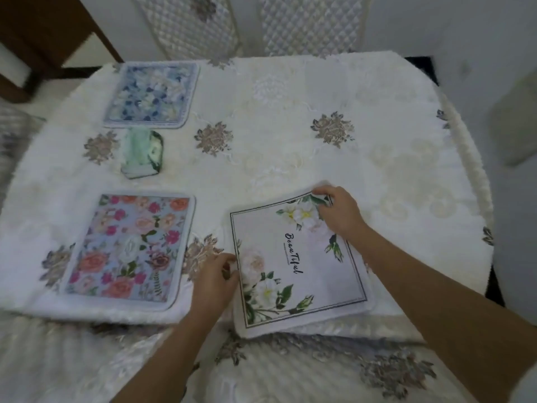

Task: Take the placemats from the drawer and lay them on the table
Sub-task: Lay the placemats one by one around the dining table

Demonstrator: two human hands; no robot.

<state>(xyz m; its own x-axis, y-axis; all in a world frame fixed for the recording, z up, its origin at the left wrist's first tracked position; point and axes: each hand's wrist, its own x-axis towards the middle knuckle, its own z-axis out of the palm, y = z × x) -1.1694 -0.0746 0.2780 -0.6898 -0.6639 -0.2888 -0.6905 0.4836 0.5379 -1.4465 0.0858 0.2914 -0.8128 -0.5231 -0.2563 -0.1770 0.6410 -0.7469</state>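
A white placemat point(302, 274) with white flowers and the word "Beautiful" lies tilted at the table's near right edge, its front corner hanging over the edge. My left hand point(216, 276) pinches its left edge. My right hand point(338, 212) grips its far right corner. A placemat with pink and orange flowers point(128, 251) lies flat at the near left. A blue floral placemat point(151, 96) lies at the far left. The table point(290, 141) wears a white embroidered cloth.
A green tissue box point(142, 154) stands between the two left placemats. Two quilted chair backs point(312, 23) stand behind the far edge. A dark wooden cabinet point(43, 33) is at the upper left. The cloth's far right part is bare.
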